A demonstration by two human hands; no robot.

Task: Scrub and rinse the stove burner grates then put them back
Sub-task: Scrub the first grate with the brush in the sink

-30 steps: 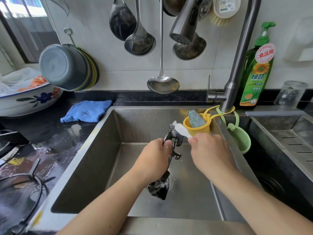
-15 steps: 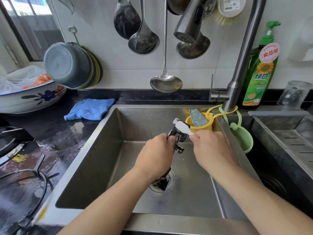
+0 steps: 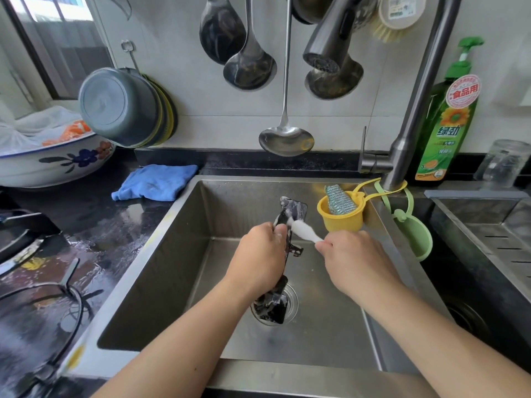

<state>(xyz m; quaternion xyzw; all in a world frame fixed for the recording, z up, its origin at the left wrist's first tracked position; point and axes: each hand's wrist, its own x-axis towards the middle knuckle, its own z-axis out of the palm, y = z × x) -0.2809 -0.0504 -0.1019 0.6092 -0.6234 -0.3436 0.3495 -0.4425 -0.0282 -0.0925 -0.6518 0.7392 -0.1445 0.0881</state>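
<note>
L hand fingers grip grate upright; R hand fingers pinch what looks like a toothbrush against it.

One camera sits on the person's head, looking forward and down. It hangs close over the sink, facing the back wall.

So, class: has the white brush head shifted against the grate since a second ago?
Yes. The white brush head has slid down the grate, away from its top end, closer to the left hand; the right hand holds it.
</note>
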